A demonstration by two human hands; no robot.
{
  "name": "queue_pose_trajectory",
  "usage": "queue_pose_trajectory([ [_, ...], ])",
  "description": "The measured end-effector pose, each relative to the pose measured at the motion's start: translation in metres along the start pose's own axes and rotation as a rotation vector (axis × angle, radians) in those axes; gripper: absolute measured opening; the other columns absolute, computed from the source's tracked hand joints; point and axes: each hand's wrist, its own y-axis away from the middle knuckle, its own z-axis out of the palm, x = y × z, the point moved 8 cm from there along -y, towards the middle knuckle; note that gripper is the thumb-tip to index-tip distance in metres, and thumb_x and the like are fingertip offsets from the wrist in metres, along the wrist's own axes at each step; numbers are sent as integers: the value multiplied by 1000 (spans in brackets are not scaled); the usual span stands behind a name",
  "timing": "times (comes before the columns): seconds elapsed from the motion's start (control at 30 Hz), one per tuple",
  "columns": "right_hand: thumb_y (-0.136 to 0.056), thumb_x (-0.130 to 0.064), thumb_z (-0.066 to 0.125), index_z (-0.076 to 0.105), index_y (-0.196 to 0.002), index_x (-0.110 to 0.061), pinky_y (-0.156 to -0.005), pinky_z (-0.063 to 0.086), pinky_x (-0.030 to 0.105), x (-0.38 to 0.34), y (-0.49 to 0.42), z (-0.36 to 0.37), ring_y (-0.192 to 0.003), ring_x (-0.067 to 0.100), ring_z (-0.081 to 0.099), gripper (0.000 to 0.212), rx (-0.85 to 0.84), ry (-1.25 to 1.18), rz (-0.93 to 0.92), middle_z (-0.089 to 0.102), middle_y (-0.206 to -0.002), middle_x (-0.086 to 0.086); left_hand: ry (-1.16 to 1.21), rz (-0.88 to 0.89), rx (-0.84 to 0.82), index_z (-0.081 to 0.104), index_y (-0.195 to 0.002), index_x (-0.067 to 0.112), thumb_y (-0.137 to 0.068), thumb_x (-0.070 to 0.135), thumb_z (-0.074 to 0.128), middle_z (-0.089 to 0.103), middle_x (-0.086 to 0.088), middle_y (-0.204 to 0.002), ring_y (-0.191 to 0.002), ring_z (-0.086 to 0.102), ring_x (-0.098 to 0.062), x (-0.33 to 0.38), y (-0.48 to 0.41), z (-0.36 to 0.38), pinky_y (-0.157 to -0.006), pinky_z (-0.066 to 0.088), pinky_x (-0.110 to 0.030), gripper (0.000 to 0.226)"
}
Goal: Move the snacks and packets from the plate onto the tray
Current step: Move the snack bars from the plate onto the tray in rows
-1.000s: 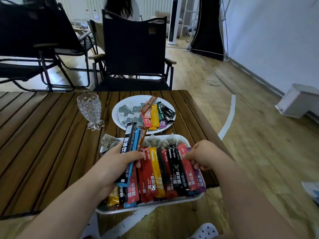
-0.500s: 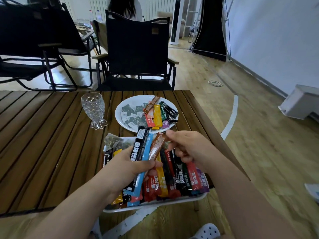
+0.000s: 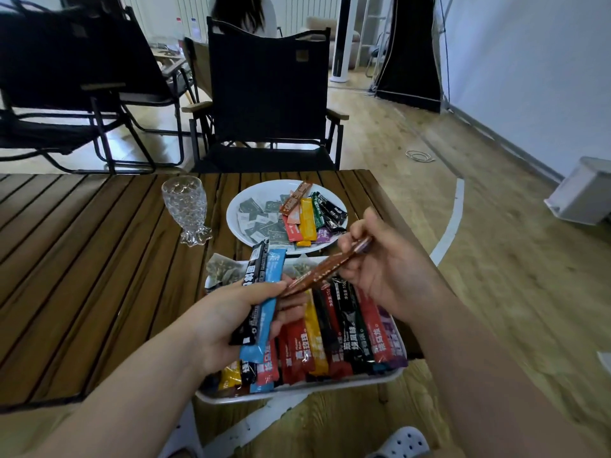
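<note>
Snack sticks point(image 3: 334, 335) mostly on tray point(image 3: 297, 396); plate point(image 3: 236, 203) holds leftover sticks point(image 3: 305, 223) plus packets point(image 3: 254, 221) (roughly a third left). Left hand point(image 3: 224, 322) grips black and blue sticks point(image 3: 266, 285), right hand point(image 3: 393, 272) pinches brown stick point(image 3: 327, 269) over tray.

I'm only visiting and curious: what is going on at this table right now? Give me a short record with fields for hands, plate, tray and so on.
left hand: holds a black packet and a blue packet together above the tray
right hand: pinches the far end of a brown packet, whose near end reaches the left fingers
plate: white, holding flat sachets and several coloured stick packets
tray: white, at the table's near edge, packed with coloured packets
glass: patterned, upright, left of the plate
table: dark wooden slats
task state: unfinished, plate not emptied
</note>
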Motion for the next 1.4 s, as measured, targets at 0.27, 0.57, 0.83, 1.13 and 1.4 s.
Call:
queue_pose_trajectory([
  [0.27,-88,-8,72,65,-108,1,-67,59,27,12,-1,-13,-73,16,66,23,188,51,52,69,-90,14,-338,275,98,64,-113,13,-87,11,74,77,-12,-86,-70,75,-20,21,15,1,-58,59,-28,28],
  [0.57,-96,-30,67,73,-98,-8,-50,48,23,18,5,-37,-54,9,58,23,478,129,141,70,-66,-1,-551,311,141,65,-114,16,-91,14,73,80,-6,-100,-88,78,-20,25,13,3,-70,58,-33,25],
  [0.83,-101,-34,59,66,-73,-19,-49,43,19,23,7,-30,-44,5,50,33,357,958,236,61,-58,-1,-261,275,156,67,-116,9,-92,11,69,79,-12,-101,-76,75,-17,24,7,-10,-54,55,-22,24],
  [1.13,-96,-8,64,61,-98,-2,-56,59,23,20,0,-21,-72,23,76,7,427,27,27,77,-90,20,-348,286,154,64,-114,13,-88,19,76,78,-16,-95,-73,69,-21,22,8,-10,-59,57,-27,29],
  [1.4,-85,-14,78,68,-101,-16,-76,59,32,33,11,11,-85,16,77,19,-97,806,274,80,-95,5,-307,450,255,64,-112,8,-92,13,71,72,-7,-75,-63,64,-13,46,13,-21,-50,51,-20,22],
])
